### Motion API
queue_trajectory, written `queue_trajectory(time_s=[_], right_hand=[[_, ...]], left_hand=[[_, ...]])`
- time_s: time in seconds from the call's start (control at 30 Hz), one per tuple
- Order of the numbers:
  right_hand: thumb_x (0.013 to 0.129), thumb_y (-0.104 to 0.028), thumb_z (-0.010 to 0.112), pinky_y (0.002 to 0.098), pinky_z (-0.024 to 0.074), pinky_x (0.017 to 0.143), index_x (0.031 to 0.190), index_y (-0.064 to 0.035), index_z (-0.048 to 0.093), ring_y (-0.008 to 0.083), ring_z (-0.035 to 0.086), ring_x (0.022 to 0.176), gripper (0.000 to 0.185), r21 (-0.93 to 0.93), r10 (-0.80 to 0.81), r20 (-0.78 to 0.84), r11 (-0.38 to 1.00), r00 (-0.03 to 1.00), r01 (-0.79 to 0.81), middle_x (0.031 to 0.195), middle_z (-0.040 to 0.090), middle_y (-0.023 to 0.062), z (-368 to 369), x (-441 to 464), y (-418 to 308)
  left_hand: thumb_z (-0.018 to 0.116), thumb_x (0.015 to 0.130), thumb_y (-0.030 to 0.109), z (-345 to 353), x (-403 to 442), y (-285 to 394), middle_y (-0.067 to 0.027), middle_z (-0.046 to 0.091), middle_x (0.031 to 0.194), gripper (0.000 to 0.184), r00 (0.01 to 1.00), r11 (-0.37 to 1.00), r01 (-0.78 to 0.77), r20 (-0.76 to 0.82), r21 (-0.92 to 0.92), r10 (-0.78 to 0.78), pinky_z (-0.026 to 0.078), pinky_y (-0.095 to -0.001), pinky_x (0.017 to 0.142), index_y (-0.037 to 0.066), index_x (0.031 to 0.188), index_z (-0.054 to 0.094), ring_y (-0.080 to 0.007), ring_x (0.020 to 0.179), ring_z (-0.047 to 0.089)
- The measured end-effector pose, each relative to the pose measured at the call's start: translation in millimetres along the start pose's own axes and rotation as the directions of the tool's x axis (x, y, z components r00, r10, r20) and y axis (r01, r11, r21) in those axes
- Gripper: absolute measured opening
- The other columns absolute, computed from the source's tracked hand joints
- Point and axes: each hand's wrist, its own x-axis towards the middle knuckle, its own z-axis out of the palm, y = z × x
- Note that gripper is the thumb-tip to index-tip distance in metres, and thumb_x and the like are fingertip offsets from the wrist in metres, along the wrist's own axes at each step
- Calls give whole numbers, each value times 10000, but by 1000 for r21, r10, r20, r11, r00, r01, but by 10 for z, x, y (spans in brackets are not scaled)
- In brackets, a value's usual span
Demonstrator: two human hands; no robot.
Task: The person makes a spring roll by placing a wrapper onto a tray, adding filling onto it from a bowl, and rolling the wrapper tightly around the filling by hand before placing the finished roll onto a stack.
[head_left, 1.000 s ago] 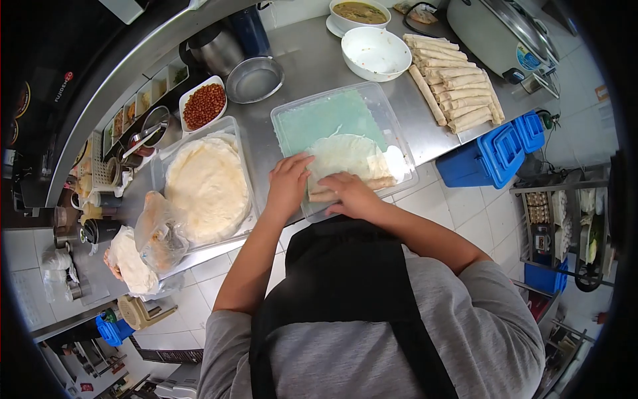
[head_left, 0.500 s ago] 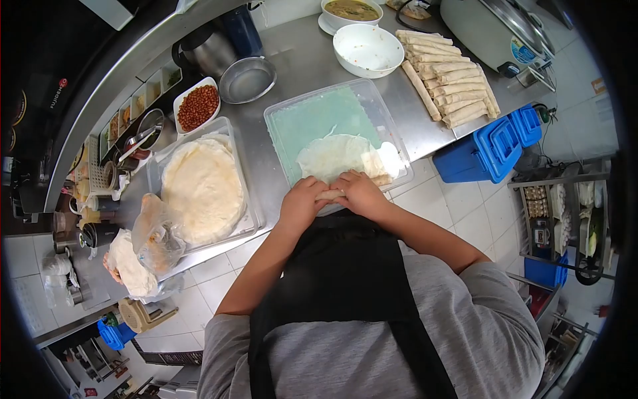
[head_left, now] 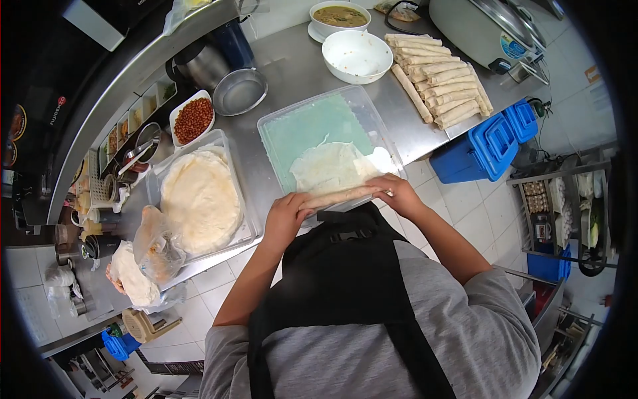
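Head view, roll: one roll (head_left: 340, 197) across the tray's (head_left: 369, 123) near edge; we judge it light, soft and easily torn, best held near both ends.
Left hand (head_left: 284, 214): grasping the roll's left end.
Right hand (head_left: 399, 194): grasping its right end.
Wrapper (head_left: 325, 165): flat beyond the roll, probably limp; we cannot count its layers.
Piled rolls (head_left: 444, 86): many, too overlapped for us to count.
White bowls (head_left: 359, 58): two, one holding soup (head_left: 341, 16).

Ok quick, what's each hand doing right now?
Left hand: closed, holding the left end of the partly rolled spring roll.
Right hand: closed, holding its right end.
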Motion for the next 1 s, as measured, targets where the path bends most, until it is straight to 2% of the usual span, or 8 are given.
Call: queue_trajectory(time_s=[0.1,0.3,0.5,0.6,0.67,0.73,0.8,1.0], right_hand=[[814,-83,756,348,518,914,1097,-79,708,265,660,1028,287,293,242,-15,929,970,-227,1125,692,97,-1,-65,95],[823,-95,761,340,524,903,1043,-68,720,251,671,1013,225,244,140,-110,963,984,-110,1096,699,92,10,-53,180],[862,-118,703,382,517,862,1055,-82,716,310,634,957,196,-177,-52,-106,984,993,32,1066,658,103,-131,59,-1],[882,-130,668,404,505,831,1031,-72,710,324,615,931,166,-228,-38,-144,974,989,5,1017,620,123,-126,235,-38],[883,-121,655,412,499,809,989,-60,701,336,615,936,130,36,117,-240,993,964,-111,997,590,151,-51,465,93],[857,-154,683,420,499,783,957,-61,692,338,625,907,137,19,162,-242,987,957,-162,950,623,158,-45,685,216],[826,-214,721,428,501,758,921,-57,679,332,638,844,188,-127,206,15,971,979,-202,866,655,145,-82,853,204],[811,-296,755,416,499,715,816,-48,641,320,643,751,272,-71,292,-31,953,956,-293,775,663,130,30,955,209]], left_hand=[[795,766,182,30,-64,-22,-69,654,965,259,997,996,59,-35,-60,-61,511,-386,747,85,983,696,-287,804,628],[769,800,213,-5,-5,10,-47,646,922,192,987,987,112,-99,-115,-123,429,-358,807,95,932,697,-237,780,624],[776,803,222,-37,54,-32,-25,660,885,171,988,985,149,-24,-81,-152,426,-339,781,103,910,715,-206,733,613],[762,815,236,-21,25,-42,-23,651,902,179,989,984,148,3,-99,-149,371,-353,859,117,939,714,-207,817,619],[759,822,235,-10,13,-40,-15,651,913,171,989,986,144,2,-86,-145,355,-359,877,120,942,714,-203,842,613],[760,822,233,-14,2,-23,-12,650,922,170,990,986,143,3,-84,-143,349,-362,883,122,942,714,-198,838,612],[761,821,232,-33,3,-5,-8,649,931,168,990,987,138,5,-82,-139,343,-364,889,125,942,714,-194,835,612],[767,808,208,-36,-35,2,-10,661,926,154,991,988,136,21,-75,-135,360,-347,876,115,917,713,-197,867,616]])
